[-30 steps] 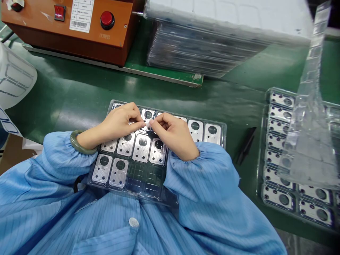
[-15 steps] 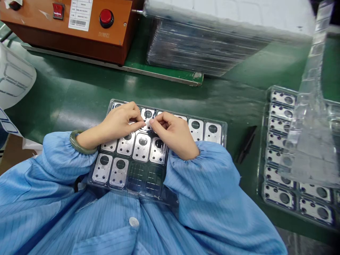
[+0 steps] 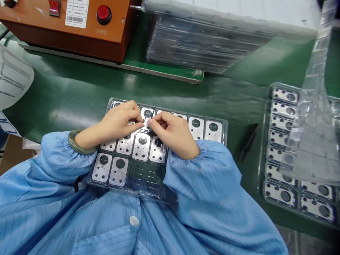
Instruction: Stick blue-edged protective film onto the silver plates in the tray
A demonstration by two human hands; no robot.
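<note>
A clear plastic tray (image 3: 136, 177) lies in front of me with silver metal plates in its pockets, each with a large round hole and smaller ones. Both of my hands meet over one metal plate (image 3: 147, 114) in the back row. My left hand (image 3: 123, 118), bent at the fingers, has thumb and forefinger pinched at that plate's left side. Opposite it, my right hand (image 3: 172, 132) is pinched too, its fingertips at the plate's right side. What lies between the fingertips is too small to make out. Two front pockets hold no plate.
Black tweezers (image 3: 247, 142) lie right of the tray. Farther right, another tray of plates (image 3: 280, 193) is partly covered by clear plastic (image 3: 308, 152). Behind stand an orange control box (image 3: 106, 39) and a stack of clear trays (image 3: 196, 42). A roll of labels (image 3: 14, 76) is at left.
The view has shifted slightly. Both hands stay pinched over the same plate, with hardly any visible movement.
</note>
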